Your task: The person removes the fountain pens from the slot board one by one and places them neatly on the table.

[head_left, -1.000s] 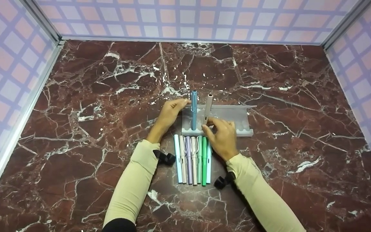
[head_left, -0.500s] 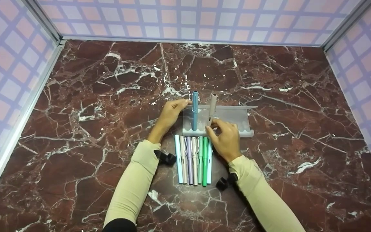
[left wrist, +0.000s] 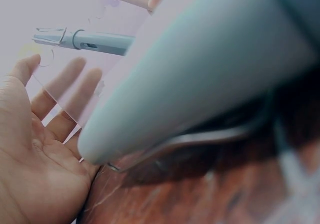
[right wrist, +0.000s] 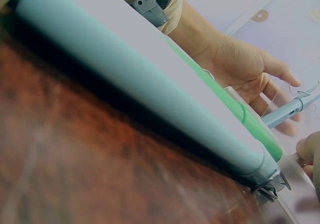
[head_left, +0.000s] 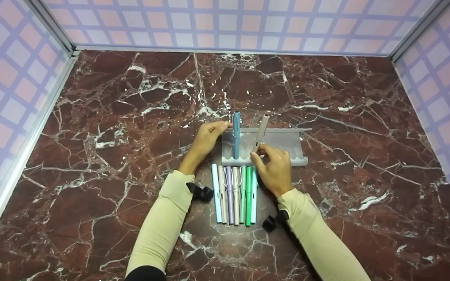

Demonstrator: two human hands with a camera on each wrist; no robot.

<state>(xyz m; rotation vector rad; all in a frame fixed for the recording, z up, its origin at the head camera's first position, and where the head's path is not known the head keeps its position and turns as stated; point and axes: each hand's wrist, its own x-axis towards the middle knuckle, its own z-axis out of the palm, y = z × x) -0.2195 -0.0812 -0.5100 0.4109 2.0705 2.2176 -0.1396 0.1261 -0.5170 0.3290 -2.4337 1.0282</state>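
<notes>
In the head view a clear plastic pen stand [head_left: 285, 142] with a scalloped front lip is on the table. My left hand [head_left: 205, 138] holds its left edge; the left wrist view has the thumb at the panel's corner and fingers [left wrist: 82, 86] visible through the plastic. A blue pen [head_left: 236, 134] leans in the stand near that hand, its clip toward the top. Between thumb and fingers, my right hand [head_left: 274, 166] pinches the lower part of a pinkish-brown pen [head_left: 263, 127], which tilts right above the lip. Where its lower tip rests is hidden by the fingers.
In front of the stand several pens lie side by side, among them a pale blue one [head_left: 216, 193], a purple one [head_left: 230, 195] and a green one [head_left: 248, 197]. Checked panels [head_left: 225, 27] wall in the dark red marbled table [head_left: 111, 175].
My right hand has shifted slightly right along the stand with the pinkish-brown pen, whose top now tilts further right. The left hand and the blue pen stay about where they were.
</notes>
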